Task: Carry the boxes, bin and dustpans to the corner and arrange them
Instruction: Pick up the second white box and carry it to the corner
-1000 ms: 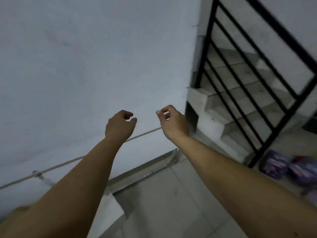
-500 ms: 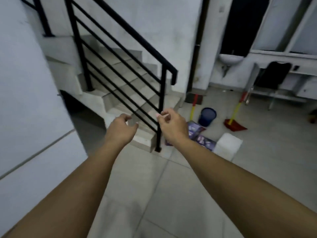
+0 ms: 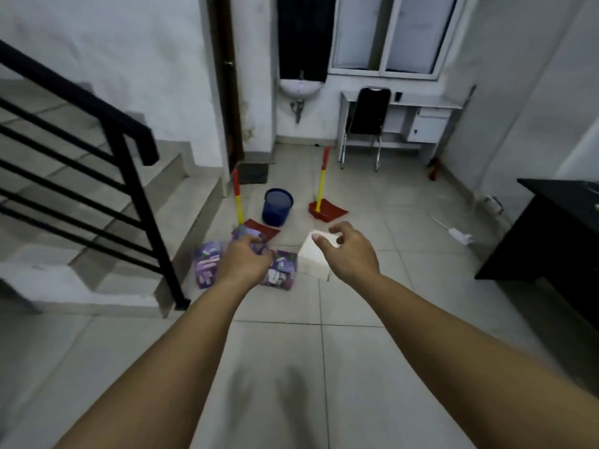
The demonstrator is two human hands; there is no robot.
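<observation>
We judge this the approach step: left hand (image 3: 243, 264) and right hand (image 3: 350, 251), grip loosely curled and empty; next, grasp the white box (image 3: 312, 260).

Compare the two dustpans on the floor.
The left dustpan stands near the stairs, its pan partly hidden by a purple box; the right dustpan stands in open floor, its pan fully visible and lying farther from the camera. Both have red pans and upright yellow-and-red handles, flanking the blue bin.

Both my bare forearms reached from the bottom corners toward mid-frame. My left hand (image 3: 243, 261) hung palm-down, fingers loosely curled, holding nothing. My right hand (image 3: 348, 248) was beside it, fingers relaxed and spread, empty.
</observation>
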